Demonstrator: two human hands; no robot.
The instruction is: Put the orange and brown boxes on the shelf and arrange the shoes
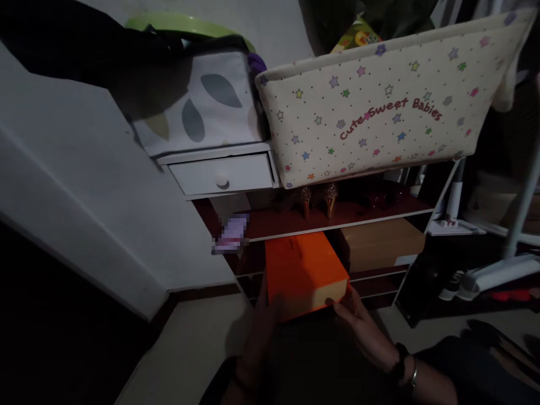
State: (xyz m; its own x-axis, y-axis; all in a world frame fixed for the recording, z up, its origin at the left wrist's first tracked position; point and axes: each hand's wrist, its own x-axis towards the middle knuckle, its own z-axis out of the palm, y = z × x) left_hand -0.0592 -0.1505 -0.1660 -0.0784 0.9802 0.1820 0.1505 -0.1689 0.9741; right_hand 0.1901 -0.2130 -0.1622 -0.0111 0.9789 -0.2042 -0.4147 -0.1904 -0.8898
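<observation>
An orange box (306, 264) juts out from the lower shelf of a dark red rack (270, 225), its lid facing up. My left hand (265, 306) lies in shadow against the box's left side, fingers mostly hidden behind it. At the front right corner, my right hand (352, 315) grips the box, with the thumb near the front face and the fingers along the right side. To the right of it, a brown cardboard box (382, 244) rests on the same shelf.
Gold-heeled shoes (330, 199) stand on the shelf above. A star-patterned fabric basket (379, 112) sits on top, beside a small white drawer (221, 175) and a leaf-patterned box (202, 107). A blurred-out item (231, 233) overhangs the rack's left edge. A wall (177, 236) borders the left.
</observation>
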